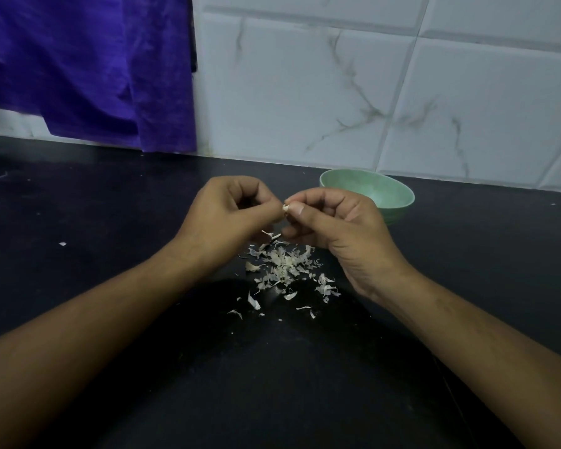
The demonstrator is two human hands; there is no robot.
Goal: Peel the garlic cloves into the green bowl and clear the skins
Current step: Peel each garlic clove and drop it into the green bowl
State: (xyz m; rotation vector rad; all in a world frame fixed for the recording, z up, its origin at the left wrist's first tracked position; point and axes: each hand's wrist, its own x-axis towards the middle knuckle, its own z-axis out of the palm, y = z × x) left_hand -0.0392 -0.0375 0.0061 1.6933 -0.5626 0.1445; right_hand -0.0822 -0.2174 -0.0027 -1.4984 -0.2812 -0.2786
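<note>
My left hand [224, 218] and my right hand [334, 222] meet above the black counter, fingers curled, both pinching one small garlic clove [285, 209] between thumb and fingertips. Only a pale bit of the clove shows between the fingers. Below the hands lies a pile of garlic skins [285, 264], with loose flakes scattered toward me. The green bowl [386, 186] stands behind my right hand near the wall; my hand hides its near side, and I cannot tell what is inside it.
The black counter [110, 222] runs to a white marbled tile wall [337, 92]. A purple cloth [88, 66] hangs at the back left. A stray skin flake [62, 244] lies on the left of the counter.
</note>
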